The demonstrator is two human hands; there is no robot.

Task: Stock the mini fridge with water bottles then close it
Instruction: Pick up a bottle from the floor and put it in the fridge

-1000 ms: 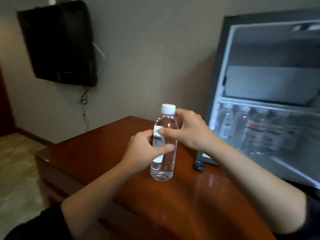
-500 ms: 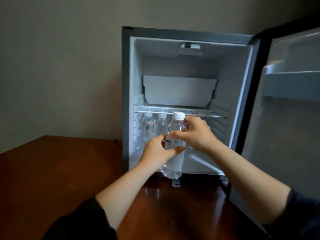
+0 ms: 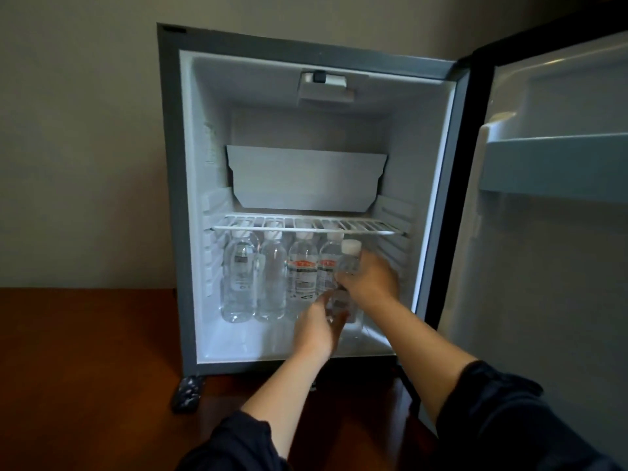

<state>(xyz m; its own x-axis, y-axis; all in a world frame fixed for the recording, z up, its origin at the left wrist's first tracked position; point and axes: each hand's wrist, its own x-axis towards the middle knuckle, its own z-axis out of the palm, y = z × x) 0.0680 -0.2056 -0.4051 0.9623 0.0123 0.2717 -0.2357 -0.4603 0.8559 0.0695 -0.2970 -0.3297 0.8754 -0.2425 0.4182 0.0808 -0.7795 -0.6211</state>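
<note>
Bottle now in fridge; R hand grips top, L hand grips btm.

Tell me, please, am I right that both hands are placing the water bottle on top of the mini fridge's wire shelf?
No: the head view shows the left hand and right hand placing the water bottle below the wire shelf, not on it.

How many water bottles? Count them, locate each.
5. Four bottles stand in a row under the wire shelf; both hands hold the fifth bottle at its right end. More may hide behind.
</note>
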